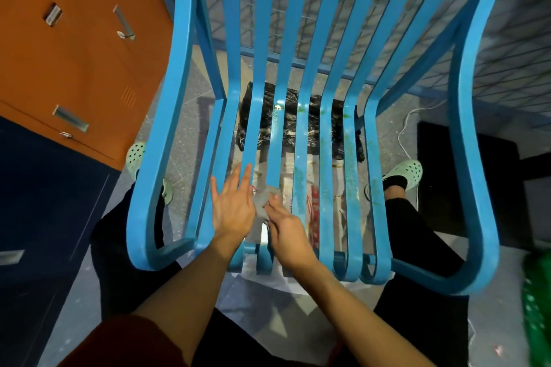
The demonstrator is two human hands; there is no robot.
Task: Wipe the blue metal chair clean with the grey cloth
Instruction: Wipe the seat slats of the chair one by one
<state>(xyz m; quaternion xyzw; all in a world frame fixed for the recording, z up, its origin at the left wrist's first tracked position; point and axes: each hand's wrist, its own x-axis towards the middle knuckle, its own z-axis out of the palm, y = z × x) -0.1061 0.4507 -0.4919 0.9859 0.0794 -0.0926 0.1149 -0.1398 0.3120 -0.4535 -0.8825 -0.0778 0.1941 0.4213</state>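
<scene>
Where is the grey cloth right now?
In the head view, the grey cloth sits bunched on the blue chair's seat slats near the front edge, between the left hand and right hand.

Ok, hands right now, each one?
Left hand: open, flat on the chair slats.
Right hand: closed on the cloth.

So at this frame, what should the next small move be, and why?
Probably slide the grey cloth, held by the right hand, rightward onto the blue metal chair's slats flecked with green specks. The left hand lies flat on a slat that looks clean beside the cloth, bracing.
</scene>
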